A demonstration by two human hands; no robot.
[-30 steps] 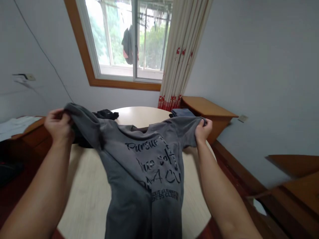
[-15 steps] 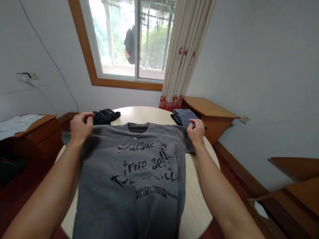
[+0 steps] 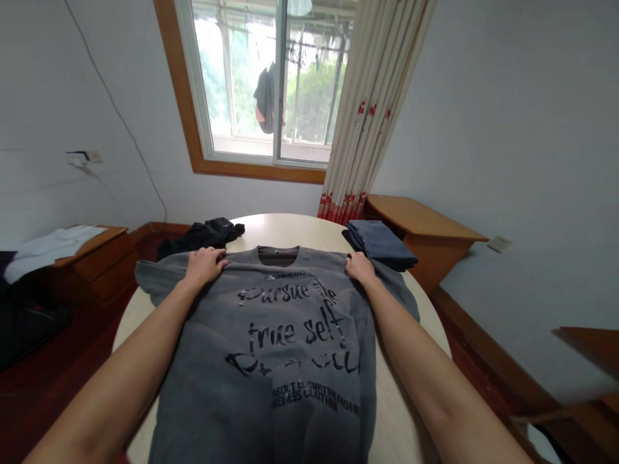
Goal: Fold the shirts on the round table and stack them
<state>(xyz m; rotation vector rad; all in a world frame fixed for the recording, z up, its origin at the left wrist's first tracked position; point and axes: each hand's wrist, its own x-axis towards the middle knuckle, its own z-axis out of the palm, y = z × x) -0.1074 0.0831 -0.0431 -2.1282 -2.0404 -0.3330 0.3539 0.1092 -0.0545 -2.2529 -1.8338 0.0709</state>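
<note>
As the round table [image 3: 280, 227] spreads before you, its far middle and right rim show open room. Your printed gray T-shirt [image 3: 207, 361] lies across its center, the black clothing [image 3: 200, 236] far left, the folded clothes [image 3: 380, 241] by its far right edge. Your left hand [image 3: 205, 265] and right hand [image 3: 360, 266] touch the shoulders, fingers bent; any pinch is unclear.

Pale walls [image 3: 507, 129] | wood-framed window [image 3: 271, 84], daylight | red-patterned curtain [image 3: 372, 109] | dark red floor [image 3: 91, 341] | round table [image 3: 285, 227]
</note>
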